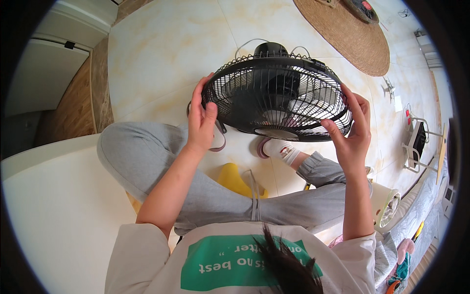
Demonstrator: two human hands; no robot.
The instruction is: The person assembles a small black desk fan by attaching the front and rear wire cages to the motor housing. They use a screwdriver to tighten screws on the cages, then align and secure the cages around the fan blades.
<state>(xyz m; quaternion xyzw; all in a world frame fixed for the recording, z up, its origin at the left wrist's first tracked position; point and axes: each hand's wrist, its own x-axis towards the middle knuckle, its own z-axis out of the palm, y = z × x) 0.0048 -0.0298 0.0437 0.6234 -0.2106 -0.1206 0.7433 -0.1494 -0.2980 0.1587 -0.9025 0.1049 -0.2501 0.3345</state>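
A black electric fan [247,100] with a round wire cage is tilted in front of my lap. My left hand [201,121] grips the left side of the cage rim, its thumb on the front and its fingers round the outer edge. On the opposite side my right hand [353,134] holds the rim the same way, thumb against the front wires. Behind the cage stands the dark motor housing [270,49]. The fan's blades show only in part through the wires, and its stand is hidden behind the cage.
Pale tiled floor [161,63] lies ahead. A woven round mat [350,41] is at the far right, a wheeled metal-framed item [416,142] nearer. To my left is a white surface [54,210]. A yellow object [235,180] sits between my legs; a bin [387,208] stands at right.
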